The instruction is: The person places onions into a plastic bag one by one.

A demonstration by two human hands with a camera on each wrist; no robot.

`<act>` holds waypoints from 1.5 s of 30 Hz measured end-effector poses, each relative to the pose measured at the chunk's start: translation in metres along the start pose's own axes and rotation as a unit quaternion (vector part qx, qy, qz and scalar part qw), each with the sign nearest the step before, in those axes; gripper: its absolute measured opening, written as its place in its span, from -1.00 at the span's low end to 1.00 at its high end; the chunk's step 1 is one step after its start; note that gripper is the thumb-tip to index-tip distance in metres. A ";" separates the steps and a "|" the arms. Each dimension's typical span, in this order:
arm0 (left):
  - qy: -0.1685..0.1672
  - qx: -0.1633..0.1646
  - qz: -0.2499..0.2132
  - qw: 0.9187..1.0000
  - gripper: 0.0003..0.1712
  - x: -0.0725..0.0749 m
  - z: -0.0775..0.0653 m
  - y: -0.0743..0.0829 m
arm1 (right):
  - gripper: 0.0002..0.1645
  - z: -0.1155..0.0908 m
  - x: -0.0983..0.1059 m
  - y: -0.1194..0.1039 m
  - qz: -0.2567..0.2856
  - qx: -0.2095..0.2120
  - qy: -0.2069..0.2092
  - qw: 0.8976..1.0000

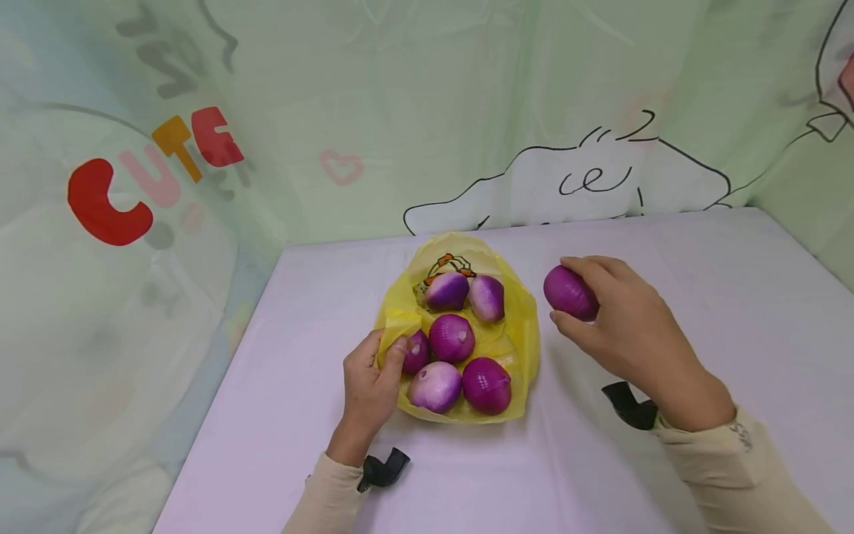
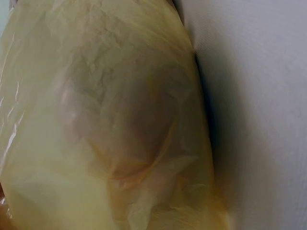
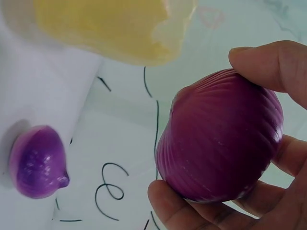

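My left hand (image 1: 373, 382) pinches the left rim of a yellow plastic bag (image 1: 522, 345) between thumb and fingers. Inside the wide-mouthed bag lie several purple onions, among them a paler one (image 1: 436, 387) at the front and a deep purple one (image 1: 487, 386) beside it. To the right of the bag, my right hand (image 1: 630, 330) grips a purple onion (image 3: 220, 136) above the table, thumb on one side and fingers on the other. The left wrist view is filled by the bag's outer side (image 2: 48, 153), with a rounded dark shape showing through.
Another purple onion (image 3: 39, 163) lies on the table in the right wrist view; my right hand hides it in the head view. A pale lilac cloth covers the table (image 1: 280, 415). Behind it hangs a printed green curtain (image 1: 287, 96).
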State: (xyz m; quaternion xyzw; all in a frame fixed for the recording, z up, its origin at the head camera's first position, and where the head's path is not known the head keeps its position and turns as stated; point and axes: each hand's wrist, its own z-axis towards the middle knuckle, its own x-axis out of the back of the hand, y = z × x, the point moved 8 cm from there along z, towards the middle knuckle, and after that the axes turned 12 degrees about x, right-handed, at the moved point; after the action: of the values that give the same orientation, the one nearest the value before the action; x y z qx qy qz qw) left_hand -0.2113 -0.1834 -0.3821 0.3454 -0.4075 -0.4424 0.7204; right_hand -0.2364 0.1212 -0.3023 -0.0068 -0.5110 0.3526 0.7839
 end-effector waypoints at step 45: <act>-0.001 -0.011 0.000 1.000 -0.91 0.000 0.001 0.003 | -0.28 0.028 -0.038 -0.068 0.010 0.090 -0.050 0.995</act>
State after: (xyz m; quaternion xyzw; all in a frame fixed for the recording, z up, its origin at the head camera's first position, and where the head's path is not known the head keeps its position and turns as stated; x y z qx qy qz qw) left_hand -0.2109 -0.1828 -0.3789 0.3372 -0.4032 -0.4473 0.7236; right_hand -0.2304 0.0395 -0.2943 0.0757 -0.5156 0.4050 0.7513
